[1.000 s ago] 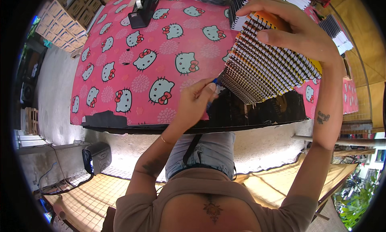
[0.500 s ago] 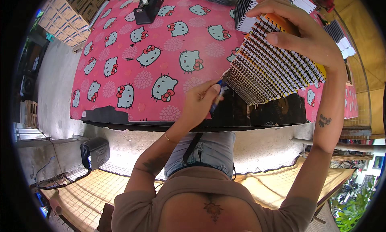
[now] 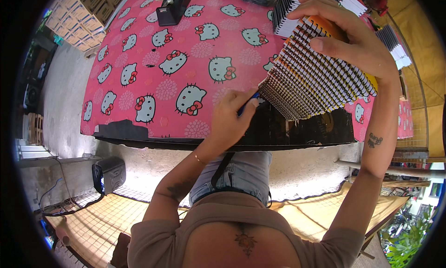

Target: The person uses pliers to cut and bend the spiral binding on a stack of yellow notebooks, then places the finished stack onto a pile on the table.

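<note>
A tall stack of spiral-bound notebooks [image 3: 320, 75] leans at the right of the table, its rows of coils facing me and orange and yellow covers showing at its edges. My right hand [image 3: 353, 40] curves round the stack's top end, thumb on the coils and fingers over the far side. Beside the stack's lower left corner, my left hand [image 3: 234, 112] is closed on a blue-handled tool [image 3: 248, 104]. The tool's tip is at the coil ends there; its exact kind is mostly hidden by my fingers.
A pink cat-patterned cover [image 3: 153, 82] lies over the table, torn to black along the near edge. A black tape dispenser [image 3: 172, 10] stands at the back. More spiral notebooks [image 3: 288, 10] are behind the stack. Cardboard boxes [image 3: 76, 22] are piled at the far left.
My left hand has turned over the blue-handled tool, so less of its handle shows now. My right hand stays on the stack.
</note>
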`<action>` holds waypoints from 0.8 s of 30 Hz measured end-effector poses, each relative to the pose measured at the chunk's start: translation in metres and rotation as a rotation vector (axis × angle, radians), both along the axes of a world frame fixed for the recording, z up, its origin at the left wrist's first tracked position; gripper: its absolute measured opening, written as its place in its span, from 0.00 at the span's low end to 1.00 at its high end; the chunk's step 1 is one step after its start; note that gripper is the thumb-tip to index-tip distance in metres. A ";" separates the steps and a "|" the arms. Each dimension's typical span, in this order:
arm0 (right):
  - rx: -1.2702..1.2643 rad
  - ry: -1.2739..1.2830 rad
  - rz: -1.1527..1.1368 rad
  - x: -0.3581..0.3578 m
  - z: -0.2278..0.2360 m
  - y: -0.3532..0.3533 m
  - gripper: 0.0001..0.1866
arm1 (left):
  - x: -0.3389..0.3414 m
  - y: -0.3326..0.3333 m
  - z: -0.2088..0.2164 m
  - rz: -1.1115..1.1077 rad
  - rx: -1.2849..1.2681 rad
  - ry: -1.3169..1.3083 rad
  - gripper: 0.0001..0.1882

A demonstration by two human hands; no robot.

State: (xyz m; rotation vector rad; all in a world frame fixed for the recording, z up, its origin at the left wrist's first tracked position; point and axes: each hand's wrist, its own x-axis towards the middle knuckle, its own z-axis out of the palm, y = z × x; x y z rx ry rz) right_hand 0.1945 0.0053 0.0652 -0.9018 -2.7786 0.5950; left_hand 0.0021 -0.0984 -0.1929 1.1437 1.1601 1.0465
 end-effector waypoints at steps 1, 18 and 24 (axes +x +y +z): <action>-0.014 0.014 0.013 0.002 -0.003 0.005 0.25 | 0.000 0.000 0.002 0.006 -0.033 -0.062 0.21; 0.026 0.021 0.007 0.003 -0.002 0.000 0.25 | 0.003 0.000 0.009 0.035 -0.242 -0.363 0.18; 0.100 0.011 0.002 -0.001 -0.001 -0.007 0.24 | 0.003 0.000 0.010 0.119 0.369 0.397 0.19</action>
